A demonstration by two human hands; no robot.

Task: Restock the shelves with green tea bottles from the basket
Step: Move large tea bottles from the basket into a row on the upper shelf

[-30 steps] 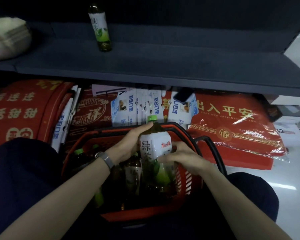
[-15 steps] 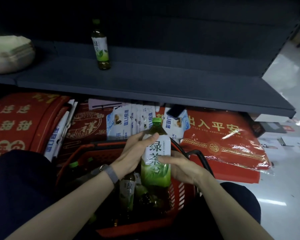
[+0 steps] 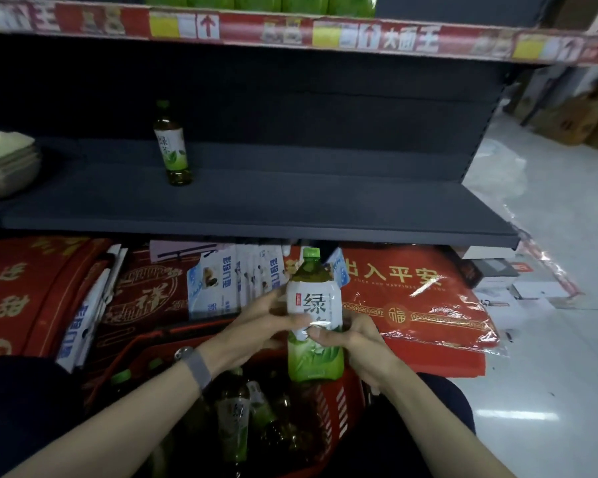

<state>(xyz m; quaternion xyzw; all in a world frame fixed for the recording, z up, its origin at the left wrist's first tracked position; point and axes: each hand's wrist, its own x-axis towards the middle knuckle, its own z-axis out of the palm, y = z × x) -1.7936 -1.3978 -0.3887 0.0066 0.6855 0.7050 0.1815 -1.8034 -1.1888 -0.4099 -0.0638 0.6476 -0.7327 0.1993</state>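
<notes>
Field note, bottle in transit.

- Both your hands hold 1 large green tea bottle (image 3: 314,305) over the red basket (image 3: 342,401).
- Your left hand (image 3: 252,326) has its fingers curled round the left side of the label. Your right hand (image 3: 356,343) has fingers curled across the lower front of the label and its right side.
- Bottle attitude: cap up, long axis close to vertical, base over the right part of the basket. Whether the base is clear of the smaller bottles (image 3: 235,419) below, you cannot tell; their count is not readable in the dark.
- Key relation: the dark shelf (image 3: 290,208) lies up and forward of the bottle, and its front lip stands between the bottle and the deck.
- 1 small green tea bottle (image 3: 173,146) stands upright on that shelf, up and to your left, nearer your left hand. Bare deck runs right of it, straight ahead of the held bottle.
- Judgement: the move looks like a lift, then a push forward. Keep the axis vertical so the base clears the lip.
- Red doormats (image 3: 418,305) lie under the shelf, behind the basket.
</notes>
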